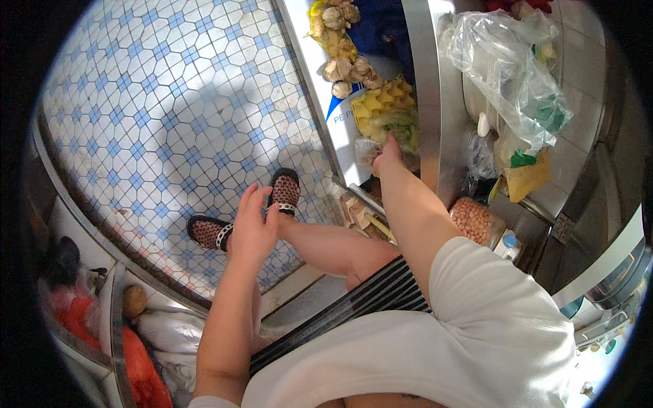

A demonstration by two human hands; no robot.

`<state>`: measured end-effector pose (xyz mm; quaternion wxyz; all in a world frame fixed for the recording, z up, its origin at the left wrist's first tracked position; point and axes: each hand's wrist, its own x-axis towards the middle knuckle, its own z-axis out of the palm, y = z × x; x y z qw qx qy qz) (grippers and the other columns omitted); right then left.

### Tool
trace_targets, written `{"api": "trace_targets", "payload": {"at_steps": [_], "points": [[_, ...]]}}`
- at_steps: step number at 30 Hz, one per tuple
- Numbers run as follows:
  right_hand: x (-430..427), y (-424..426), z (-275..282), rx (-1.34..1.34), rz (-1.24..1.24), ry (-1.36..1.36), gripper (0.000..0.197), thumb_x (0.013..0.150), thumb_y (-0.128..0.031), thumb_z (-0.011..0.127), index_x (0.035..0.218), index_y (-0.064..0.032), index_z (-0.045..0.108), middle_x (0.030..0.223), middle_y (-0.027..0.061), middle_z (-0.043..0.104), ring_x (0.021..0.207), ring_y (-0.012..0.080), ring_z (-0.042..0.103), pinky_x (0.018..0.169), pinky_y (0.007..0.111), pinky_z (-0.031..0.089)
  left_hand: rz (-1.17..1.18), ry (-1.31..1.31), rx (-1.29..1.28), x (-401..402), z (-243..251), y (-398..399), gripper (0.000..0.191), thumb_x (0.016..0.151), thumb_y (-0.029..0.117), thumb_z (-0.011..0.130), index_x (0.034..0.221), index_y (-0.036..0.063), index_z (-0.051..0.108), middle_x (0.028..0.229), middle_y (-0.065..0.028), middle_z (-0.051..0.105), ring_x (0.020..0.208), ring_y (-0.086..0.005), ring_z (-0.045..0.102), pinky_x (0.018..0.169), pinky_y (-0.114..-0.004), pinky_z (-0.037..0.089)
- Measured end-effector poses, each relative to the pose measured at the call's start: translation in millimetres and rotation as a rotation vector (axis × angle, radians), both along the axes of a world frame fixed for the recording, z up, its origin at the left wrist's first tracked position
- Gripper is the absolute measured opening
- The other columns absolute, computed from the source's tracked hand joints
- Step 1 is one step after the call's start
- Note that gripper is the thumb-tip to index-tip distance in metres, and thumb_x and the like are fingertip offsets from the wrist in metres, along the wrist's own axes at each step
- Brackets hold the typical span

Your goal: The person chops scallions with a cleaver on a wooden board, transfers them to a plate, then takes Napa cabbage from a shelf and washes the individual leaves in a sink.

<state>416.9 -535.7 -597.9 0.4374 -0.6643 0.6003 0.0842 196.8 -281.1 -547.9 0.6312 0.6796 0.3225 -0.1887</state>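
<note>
My left hand hangs in the air above the sandalled feet, fingers loosely apart and holding nothing. Farther right, my right hand reaches down into a low shelf space. It touches or lies just over a clear plastic bag and a bag of leafy greens; its fingertips are partly hidden, so its grip is unclear. A yellow egg tray sits directly beyond these bags. Past the tray are garlic bulbs, some inside a yellow net.
A metal edge runs beside my right forearm. Beyond it are a large clear plastic bag and a jar of peanuts. A white board bearing writing lies under the garlic. Blue-and-white tiles cover the floor. Red bags lie lower left.
</note>
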Motion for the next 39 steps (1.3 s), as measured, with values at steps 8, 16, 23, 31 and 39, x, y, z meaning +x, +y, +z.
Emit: {"api": "trace_targets", "payload": {"at_steps": [8, 16, 23, 31, 39], "points": [[-6, -27, -11, -0.489, 0.253, 0.247, 0.056, 0.083, -0.041, 0.053, 0.123, -0.0022, 0.043, 0.122, 0.0158, 0.048, 0.108, 0.0295, 0.049, 0.081, 0.039, 0.047, -0.095, -0.041, 0.013, 14, 3, -13, 0.03, 0.082, 0.012, 0.056, 0.111, 0.0053, 0.051, 0.128, -0.0163, 0.041, 0.096, -0.0253, 0.056, 0.073, -0.031, 0.05], [14, -11, 0, -0.274, 0.006, -0.211, 0.065, 0.085, -0.048, 0.046, 0.131, -0.0029, 0.033, 0.131, 0.015, 0.039, 0.112, 0.0308, 0.046, 0.086, 0.042, 0.043, -0.106, -0.101, 0.048, 7, -9, -9, 0.03, 0.081, 0.01, 0.057, 0.11, 0.0048, 0.051, 0.126, -0.0156, 0.044, 0.094, -0.0248, 0.057, 0.072, -0.03, 0.05], [32, 8, -3, -0.187, -0.076, -0.163, 0.059, 0.087, -0.04, 0.045, 0.134, -0.0075, 0.029, 0.133, 0.0129, 0.036, 0.116, 0.0287, 0.043, 0.093, 0.042, 0.04, -0.113, -0.125, 0.076, -12, -23, -10, 0.03, 0.08, 0.009, 0.057, 0.11, 0.0049, 0.052, 0.123, -0.0151, 0.047, 0.093, -0.0241, 0.057, 0.07, -0.029, 0.05], [19, 48, 44, -0.494, 0.325, -0.253, 0.058, 0.083, -0.029, 0.056, 0.128, 0.0004, 0.035, 0.123, 0.0169, 0.046, 0.107, 0.03, 0.05, 0.09, 0.038, 0.04, -0.165, -0.162, 0.021, 12, -10, -3, 0.033, 0.08, 0.01, 0.057, 0.112, 0.0045, 0.05, 0.121, -0.0153, 0.048, 0.1, -0.0295, 0.054, 0.081, -0.035, 0.045], [-96, 138, 49, 0.208, 0.663, -0.478, 0.024, 0.076, 0.002, 0.059, 0.099, 0.002, 0.053, 0.094, 0.0108, 0.06, 0.081, 0.0179, 0.058, 0.072, 0.03, 0.047, 0.096, -0.138, -0.407, 57, -9, 12, 0.072, 0.08, 0.023, 0.06, 0.137, 0.0066, 0.018, 0.127, -0.022, 0.041, 0.114, -0.0321, 0.045, 0.095, -0.035, 0.036]]}}
